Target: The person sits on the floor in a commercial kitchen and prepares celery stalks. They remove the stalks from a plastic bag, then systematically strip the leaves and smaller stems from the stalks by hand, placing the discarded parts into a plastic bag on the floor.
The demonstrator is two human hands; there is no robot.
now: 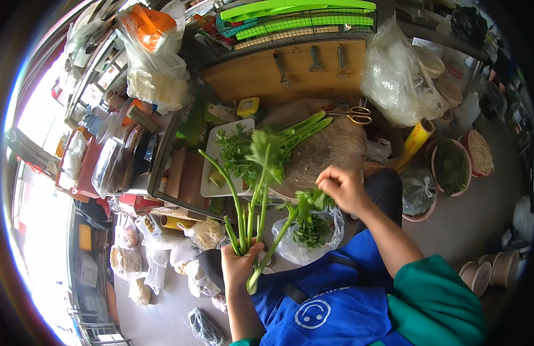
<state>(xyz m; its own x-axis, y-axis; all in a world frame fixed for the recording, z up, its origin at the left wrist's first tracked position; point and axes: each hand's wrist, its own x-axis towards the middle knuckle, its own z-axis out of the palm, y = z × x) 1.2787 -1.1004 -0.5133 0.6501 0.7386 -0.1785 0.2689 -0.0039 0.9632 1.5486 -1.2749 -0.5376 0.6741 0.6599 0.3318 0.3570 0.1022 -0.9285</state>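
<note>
My left hand (241,261) grips a bunch of celery stalks (251,212) low down near their bases. Most of these stalks stand bare, while one carries a leafy top and another bends right to a leafy end. At that end my right hand (347,190) has its fingers pinched together on the celery leaves (314,200). Below them a clear plastic bag (284,246) hangs open with picked green leaves (312,231) inside. More leafy celery (267,155) lies across a white tray (209,173) and a round wooden chopping block (331,151).
Gold-handled scissors (357,116) rest at the block's far edge, near a yellow-lidded tub (248,106). A yellow roll (416,138) leans at the right beside pink tubs of greens (453,168). Several filled bags (202,277) sit on the floor at the left.
</note>
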